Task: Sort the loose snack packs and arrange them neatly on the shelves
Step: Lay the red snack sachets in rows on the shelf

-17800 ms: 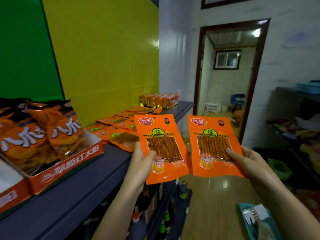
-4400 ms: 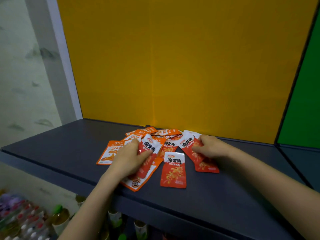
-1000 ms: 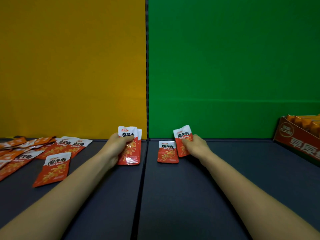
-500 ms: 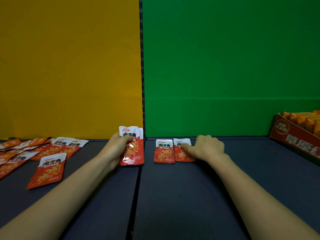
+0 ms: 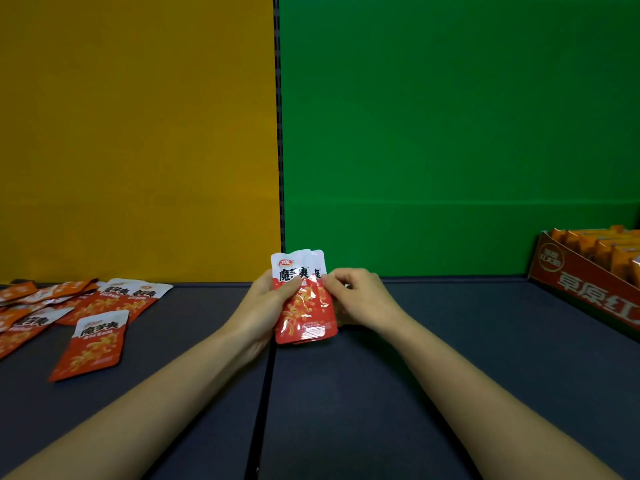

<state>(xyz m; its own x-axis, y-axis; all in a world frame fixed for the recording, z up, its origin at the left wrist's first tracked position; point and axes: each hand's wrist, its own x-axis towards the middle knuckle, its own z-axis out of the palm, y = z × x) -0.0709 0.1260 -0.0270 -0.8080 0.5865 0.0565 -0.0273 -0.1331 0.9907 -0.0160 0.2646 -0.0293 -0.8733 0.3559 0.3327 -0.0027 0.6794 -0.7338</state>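
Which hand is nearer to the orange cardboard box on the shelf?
Right. The right hand pinches the packs left of the box; the left hand grips them farther left.

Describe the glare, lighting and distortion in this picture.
Head view: white glare streaks the glossy red packs held between left hand and right hand; lighting is dim, the green panel darker toward the top; the box at right looks soft and stretched.

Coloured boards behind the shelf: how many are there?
2. The yellow board stands at the left, behind the loose snack packs; the green board stands at the right, behind the cardboard box. More may lie outside the view.
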